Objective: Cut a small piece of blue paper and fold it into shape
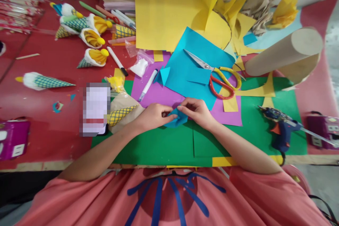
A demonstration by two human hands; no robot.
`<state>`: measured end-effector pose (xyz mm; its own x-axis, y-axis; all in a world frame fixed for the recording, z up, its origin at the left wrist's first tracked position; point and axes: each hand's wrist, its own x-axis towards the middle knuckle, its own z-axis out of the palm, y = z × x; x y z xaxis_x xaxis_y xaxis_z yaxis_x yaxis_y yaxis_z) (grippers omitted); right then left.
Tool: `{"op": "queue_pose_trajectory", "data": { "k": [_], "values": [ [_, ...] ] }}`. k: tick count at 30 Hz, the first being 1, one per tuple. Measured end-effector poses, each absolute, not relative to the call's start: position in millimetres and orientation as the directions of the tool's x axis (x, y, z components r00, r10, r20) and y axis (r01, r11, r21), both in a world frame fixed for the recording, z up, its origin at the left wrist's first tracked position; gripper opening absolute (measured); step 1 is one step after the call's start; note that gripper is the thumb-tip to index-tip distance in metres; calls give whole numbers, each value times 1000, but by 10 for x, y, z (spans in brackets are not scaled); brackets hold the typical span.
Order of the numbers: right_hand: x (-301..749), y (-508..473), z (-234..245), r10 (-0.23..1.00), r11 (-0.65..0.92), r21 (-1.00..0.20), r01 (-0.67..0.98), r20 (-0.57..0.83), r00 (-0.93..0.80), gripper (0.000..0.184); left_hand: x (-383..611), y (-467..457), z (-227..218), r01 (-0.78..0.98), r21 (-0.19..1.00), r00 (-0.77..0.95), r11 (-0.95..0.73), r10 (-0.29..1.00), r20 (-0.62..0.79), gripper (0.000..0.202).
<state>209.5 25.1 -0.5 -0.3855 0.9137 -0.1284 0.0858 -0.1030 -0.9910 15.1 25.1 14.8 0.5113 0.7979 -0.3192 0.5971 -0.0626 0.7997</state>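
My left hand (156, 116) and my right hand (195, 111) meet over the green sheet, close to the table's front edge. Between them is a small folded piece of blue paper (178, 118), pinched by the thumb and fingers of each hand. Part of the fold is hidden behind my fingers. Just beyond lies a larger blue sheet (176, 65) on purple paper (153, 93). Scissors (212, 69) with one yellow and one red handle rest on it, blades apart. A small folded blue paper piece (164, 75) sits at its left edge beside a white marker (148, 84).
Left of my hands are a phone (95, 109) and a yellow patterned paper cone (122, 115). Several paper cones with white rims (92, 58) lie farther left. A hot glue gun (282, 130) and a large cardboard tube (284, 51) are at the right. Yellow sheets (169, 21) cover the back.
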Motion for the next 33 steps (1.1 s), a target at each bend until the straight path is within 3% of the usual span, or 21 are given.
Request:
{"op": "queue_pose_trajectory", "data": {
  "k": [8,13,19,27,33],
  "values": [
    [2102,229,-17,877,47,-993,107,-10,-480,22,193,219,196,664,747,487,-7,763,-426,28],
    [2129,226,-35,911,-13,-999,41,-29,-411,29,179,190,101,495,854,409,160,824,-391,34],
    [2140,222,-75,906,-47,-999,0,-43,-422,35,172,184,60,378,897,257,230,904,-341,36],
    [2130,236,-26,878,72,-988,137,-2,-478,30,158,205,19,363,925,337,114,909,-245,31],
    [2132,238,-45,876,90,-979,181,-9,-483,38,119,202,9,386,923,388,-8,909,-154,40]
  ]
}}
